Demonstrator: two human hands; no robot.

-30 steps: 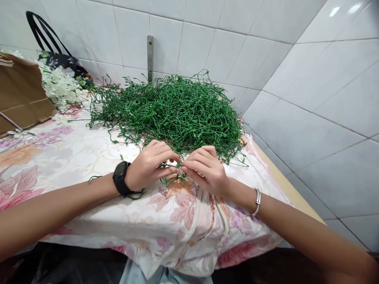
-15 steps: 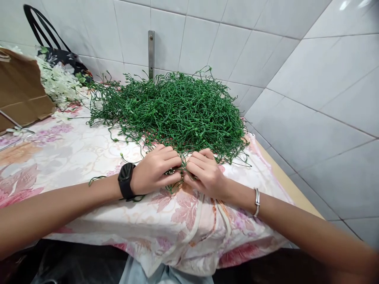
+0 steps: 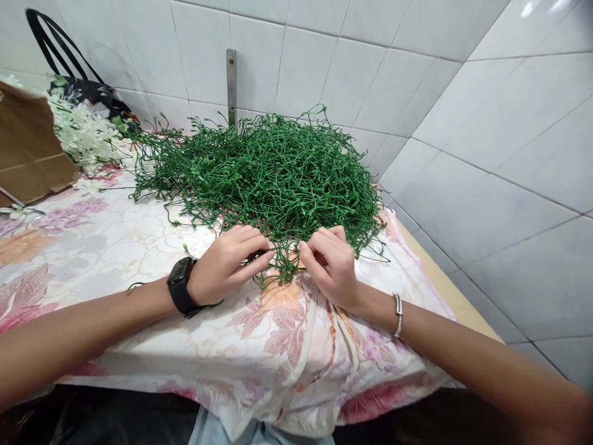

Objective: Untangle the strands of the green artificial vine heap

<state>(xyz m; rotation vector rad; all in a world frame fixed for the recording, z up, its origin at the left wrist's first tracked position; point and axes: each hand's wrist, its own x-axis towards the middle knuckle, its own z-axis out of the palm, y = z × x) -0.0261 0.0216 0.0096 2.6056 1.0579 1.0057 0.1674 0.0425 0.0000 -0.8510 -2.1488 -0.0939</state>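
Note:
A large tangled heap of thin green stems (image 3: pixel 278 173) lies across the middle of the flowered cloth. At its near edge my left hand (image 3: pixel 234 259), with a black watch on the wrist, has its fingers closed on some green stems. My right hand (image 3: pixel 331 259), with a silver bracelet, is pinched to the right of it; its fingertips touch the stems, and what they hold is too small to make out. Between both hands sits a small clump of green stems (image 3: pixel 285 262), partly hidden by the left fingers.
White flowers (image 3: pixel 86 130), a brown cardboard box (image 3: pixel 34 145) and a dark flowered bag (image 3: pixel 88 93) stand at the back left. A metal strip (image 3: pixel 231 86) is fixed to the tiled wall. The flowered cloth (image 3: pixel 139 346) hangs over the front edge.
My hands have moved apart, the left one leftward and the right one slightly rightward. More of the small green clump between them shows. The whole view has shifted slightly.

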